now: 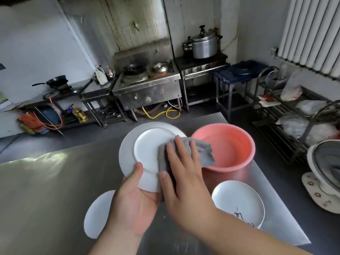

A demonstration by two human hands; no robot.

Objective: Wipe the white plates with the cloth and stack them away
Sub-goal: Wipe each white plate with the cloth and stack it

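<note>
My left hand grips the near rim of a white plate, holding it tilted above the steel table. My right hand presses a grey cloth flat against the plate's right side. A second white plate with dark marks on it lies on the table at the right. A third white plate lies at the left, partly hidden behind my left forearm.
A pink basin stands on the table just right of the held plate. The table's right edge runs close to a white fan and a wire rack with bags. Stoves line the far wall.
</note>
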